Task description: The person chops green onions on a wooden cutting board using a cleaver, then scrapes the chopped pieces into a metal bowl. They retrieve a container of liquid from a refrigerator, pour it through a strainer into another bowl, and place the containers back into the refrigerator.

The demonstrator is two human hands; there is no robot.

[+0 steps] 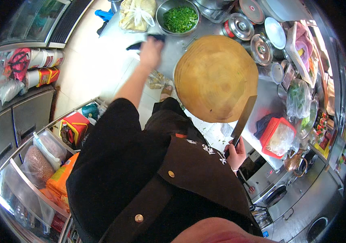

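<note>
My left hand [153,53], blurred and stretched out at the front left corner of the metal table, grips a dark cloth [135,46]. My right hand [236,155] is closed around the handle of a cleaver [244,117]. Its broad blade points up and away from me, with the tip overlapping the right edge of a round wooden chopping block [217,77] in this view. No food lies on the block apart from small specks. Past my left hand stands a steel bowl [158,18] of chopped green onions [180,19].
A tied plastic bag [137,13] of pale food sits beside the bowl. Lidded pots [241,26] and a white basket [294,51] line the table's far right. A red basket [264,144] is near the cleaver. Behind my left arm is a rack with bagged goods [39,164].
</note>
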